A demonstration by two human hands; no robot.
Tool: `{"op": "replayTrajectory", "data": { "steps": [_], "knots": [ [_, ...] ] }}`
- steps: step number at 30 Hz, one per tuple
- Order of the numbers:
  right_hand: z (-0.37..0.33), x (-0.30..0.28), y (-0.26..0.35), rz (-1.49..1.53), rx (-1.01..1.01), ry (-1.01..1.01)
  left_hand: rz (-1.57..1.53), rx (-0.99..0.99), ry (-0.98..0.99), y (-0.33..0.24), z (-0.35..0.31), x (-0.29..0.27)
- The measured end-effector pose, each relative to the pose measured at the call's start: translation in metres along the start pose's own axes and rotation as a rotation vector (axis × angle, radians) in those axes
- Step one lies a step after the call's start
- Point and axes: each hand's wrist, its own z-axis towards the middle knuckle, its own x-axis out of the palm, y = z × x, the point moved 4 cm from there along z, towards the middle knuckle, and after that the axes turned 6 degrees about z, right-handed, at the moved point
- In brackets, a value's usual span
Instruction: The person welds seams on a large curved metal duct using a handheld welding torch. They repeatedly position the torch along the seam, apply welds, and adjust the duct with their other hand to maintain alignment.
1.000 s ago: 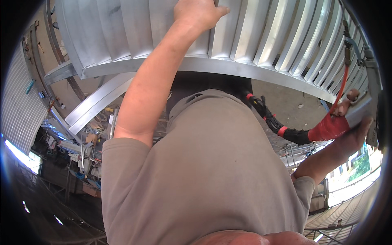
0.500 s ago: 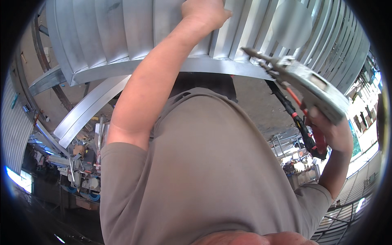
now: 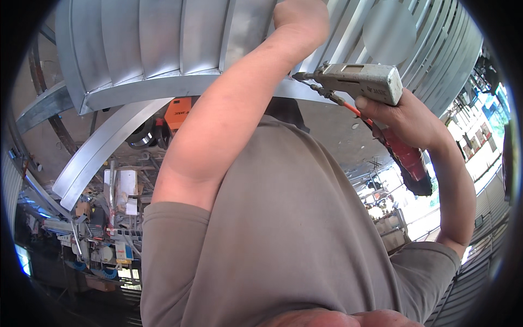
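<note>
A silver metal panel (image 3: 125, 41) with many slats spans the upper view, bordered by a flat metal edge strip (image 3: 141, 90). Over the slats lies my left hand (image 3: 302, 19), its back toward me and closed like a fist; the fingers are hidden, so what they hold does not show. My right hand (image 3: 406, 122) is wrapped around the red grip of a welding gun (image 3: 359, 82) with a pale metal body. The nozzle points left, and its tip appears close to the edge strip, below my left wrist. Whether the tip touches the metal I cannot tell.
A loose curved metal strip (image 3: 103, 147) slants down at the left. Beside it, an orange box-shaped machine (image 3: 178, 113) shows partly behind my left arm. Farther back at the lower left stand cluttered tools and boxes (image 3: 103, 240). An orange hose (image 3: 352, 109) runs along the gun.
The gun has swung left and levelled, bringing its nozzle nearer to the edge strip. My left hand has shifted right across the slats. The orange machine has come into view.
</note>
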Motion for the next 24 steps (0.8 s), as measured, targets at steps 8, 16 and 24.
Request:
{"op": "replayTrajectory", "data": {
  "steps": [8, 16, 24],
  "knots": [
    [0.012, 0.014, 0.023, -0.011, -0.083, 0.022, -0.017, 0.052, -0.108, 0.001, 0.001, 0.010],
    [0.013, 0.011, 0.025, -0.059, 0.005, -0.015, -0.005, 0.039, -0.136, -0.002, 0.002, 0.013],
    [0.012, 0.011, 0.024, -0.099, 0.026, -0.005, 0.002, 0.055, -0.140, -0.002, 0.001, 0.014]
  ]
}}
